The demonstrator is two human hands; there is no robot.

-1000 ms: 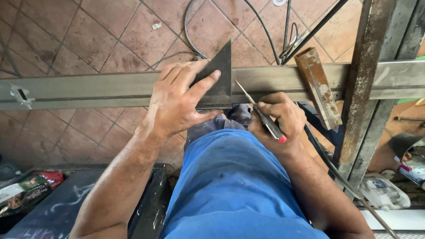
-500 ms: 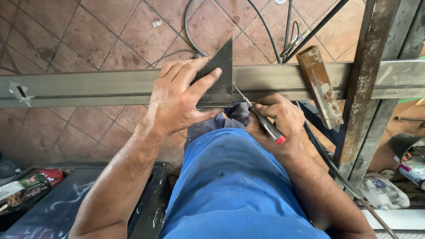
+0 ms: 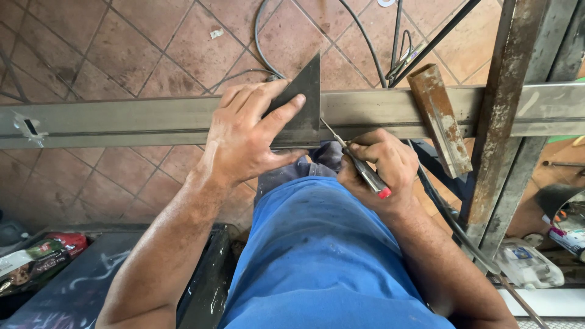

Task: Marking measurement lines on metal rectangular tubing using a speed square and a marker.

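Observation:
A long grey steel bar [image 3: 122,122] runs across the view from left to right. My left hand [image 3: 247,137] presses a dark triangular metal square [image 3: 304,100] flat against the bar. My right hand [image 3: 381,167] grips a thin metal scriber with a red end [image 3: 362,169]. Its tip touches the bar along the square's right edge.
A short rusty metal piece [image 3: 440,119] leans across the bar on the right. An upright rusty frame [image 3: 509,122] stands further right. Black cables [image 3: 365,42] lie on the tiled floor. A dark box [image 3: 79,286] sits at lower left, a white bottle [image 3: 527,265] at lower right.
The scriber in my right hand has shifted slightly along the square's edge. My left hand and the square stay in place.

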